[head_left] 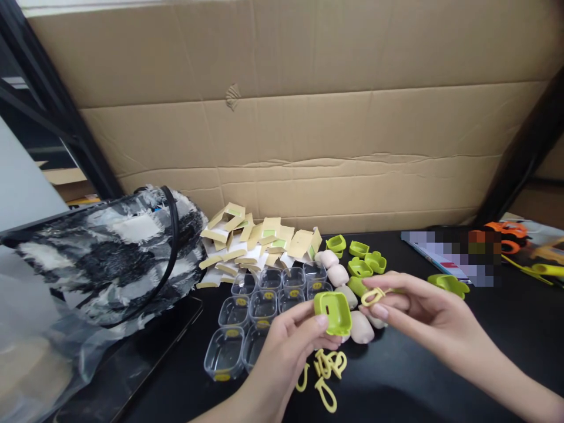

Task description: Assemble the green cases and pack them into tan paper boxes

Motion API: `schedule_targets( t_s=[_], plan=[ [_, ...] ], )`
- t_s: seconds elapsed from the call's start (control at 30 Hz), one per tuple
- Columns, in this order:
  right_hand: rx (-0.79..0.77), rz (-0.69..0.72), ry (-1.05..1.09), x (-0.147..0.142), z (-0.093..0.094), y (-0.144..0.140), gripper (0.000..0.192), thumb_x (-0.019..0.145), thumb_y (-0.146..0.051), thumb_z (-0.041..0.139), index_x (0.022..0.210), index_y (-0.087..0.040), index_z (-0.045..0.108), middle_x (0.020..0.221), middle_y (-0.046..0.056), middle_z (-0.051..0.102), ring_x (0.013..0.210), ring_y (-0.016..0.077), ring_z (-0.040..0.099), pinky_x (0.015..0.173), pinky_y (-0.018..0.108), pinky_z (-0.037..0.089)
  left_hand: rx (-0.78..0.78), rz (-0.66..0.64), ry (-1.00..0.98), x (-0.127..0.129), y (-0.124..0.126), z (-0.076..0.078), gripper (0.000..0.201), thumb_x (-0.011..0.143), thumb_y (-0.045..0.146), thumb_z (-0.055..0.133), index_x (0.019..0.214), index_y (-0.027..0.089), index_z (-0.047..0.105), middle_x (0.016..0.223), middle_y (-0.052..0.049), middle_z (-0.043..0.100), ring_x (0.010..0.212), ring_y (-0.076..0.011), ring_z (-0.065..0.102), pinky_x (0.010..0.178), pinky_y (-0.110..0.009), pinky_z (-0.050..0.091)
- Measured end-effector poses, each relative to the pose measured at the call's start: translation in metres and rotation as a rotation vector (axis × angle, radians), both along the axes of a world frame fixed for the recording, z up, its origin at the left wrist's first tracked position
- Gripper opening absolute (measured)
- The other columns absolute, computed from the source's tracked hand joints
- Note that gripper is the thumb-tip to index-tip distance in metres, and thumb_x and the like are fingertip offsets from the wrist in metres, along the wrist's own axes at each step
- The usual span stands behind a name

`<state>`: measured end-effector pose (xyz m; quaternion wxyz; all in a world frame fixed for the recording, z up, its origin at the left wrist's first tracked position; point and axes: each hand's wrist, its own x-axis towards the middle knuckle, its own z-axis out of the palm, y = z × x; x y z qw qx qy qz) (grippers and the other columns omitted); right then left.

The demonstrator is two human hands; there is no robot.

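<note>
My left hand [297,335] grips a green plastic case [339,314], its hollow side with a small dark slot facing me. Just to the right, my right hand [414,302] pinches a pale yellow plastic loop [373,296] between thumb and fingers, apart from the case. More yellow loops [326,393] lie on the black table below my left hand. Behind and between the hands are several off-white rounded pieces [362,328]. Further back stand more green cases [360,267], and another green case [449,285] lies right of my right hand.
Clear square containers [224,352] with yellow smiley labels stand in rows on the left, partly behind my left hand. Folded small cartons [268,235] are piled behind them. A black-and-white bag [118,252] stands far left, and an orange toy [509,235] far right. Cardboard [308,129] walls the back.
</note>
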<state>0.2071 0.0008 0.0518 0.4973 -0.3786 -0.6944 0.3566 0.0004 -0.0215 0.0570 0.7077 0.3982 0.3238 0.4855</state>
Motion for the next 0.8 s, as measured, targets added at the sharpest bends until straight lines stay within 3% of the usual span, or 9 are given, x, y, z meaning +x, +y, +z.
schedule_targets(
  t_s=[0.07, 0.13, 0.27, 0.5, 0.67, 0.8],
  plan=[
    [0.048, -0.057, -0.004, 0.0, -0.001, 0.001, 0.019, 0.081, -0.034, 0.071, 0.096, -0.023, 0.07, 0.086, 0.005, 0.074, 0.071, 0.0185, 0.072, 0.065, 0.026, 0.062, -0.002, -0.009, 0.04, 0.0, 0.0, -0.001, 0.026, 0.08, 0.031, 0.07, 0.101, 0.016, 0.073, 0.096, -0.008, 0.073, 0.085, -0.0159, 0.063, 0.082, -0.027, 0.047],
    [0.219, -0.103, -0.09, 0.001, -0.001, 0.001, 0.014, 0.078, -0.032, 0.074, 0.089, -0.024, 0.071, 0.084, 0.004, 0.074, 0.071, 0.0187, 0.072, 0.062, 0.025, 0.061, 0.021, -0.065, 0.092, -0.001, 0.002, -0.004, 0.029, 0.081, 0.031, 0.069, 0.105, 0.015, 0.072, 0.098, -0.009, 0.074, 0.088, -0.017, 0.065, 0.084, -0.027, 0.047],
    [0.535, -0.031, -0.281, 0.0, -0.002, -0.002, 0.013, 0.083, -0.023, 0.07, 0.095, -0.025, 0.065, 0.079, 0.0, 0.07, 0.07, 0.0153, 0.068, 0.062, 0.022, 0.058, 0.103, -0.15, 0.145, -0.001, 0.004, -0.008, 0.034, 0.082, 0.033, 0.068, 0.112, 0.017, 0.069, 0.104, -0.01, 0.073, 0.092, -0.0186, 0.066, 0.084, -0.028, 0.049],
    [0.944, -0.154, -0.602, -0.006, -0.01, -0.003, 0.012, 0.094, -0.024, 0.055, 0.098, -0.02, 0.066, 0.105, 0.011, 0.06, 0.094, 0.0202, 0.063, 0.077, 0.031, 0.052, 0.1, -0.201, 0.257, 0.002, -0.001, -0.01, 0.04, 0.079, 0.041, 0.069, 0.108, 0.014, 0.07, 0.098, -0.011, 0.074, 0.091, -0.0222, 0.069, 0.083, -0.031, 0.052],
    [1.057, -0.144, -0.666, -0.01, -0.001, -0.005, 0.022, 0.099, -0.021, 0.045, 0.093, -0.015, 0.066, 0.09, 0.01, 0.069, 0.084, 0.0176, 0.067, 0.075, 0.027, 0.051, 0.024, -0.186, 0.246, 0.005, -0.001, -0.019, 0.052, 0.07, 0.05, 0.075, 0.108, 0.014, 0.069, 0.098, -0.011, 0.074, 0.088, -0.0234, 0.072, 0.077, -0.03, 0.055],
    [1.07, -0.13, -0.685, -0.011, 0.003, -0.005, 0.024, 0.1, -0.021, 0.043, 0.093, -0.016, 0.065, 0.088, 0.008, 0.072, 0.084, 0.0166, 0.068, 0.078, 0.026, 0.051, 0.056, -0.19, 0.21, 0.004, -0.001, -0.02, 0.049, 0.074, 0.047, 0.073, 0.112, 0.017, 0.068, 0.1, -0.01, 0.074, 0.093, -0.0232, 0.071, 0.079, -0.028, 0.055]
  ],
)
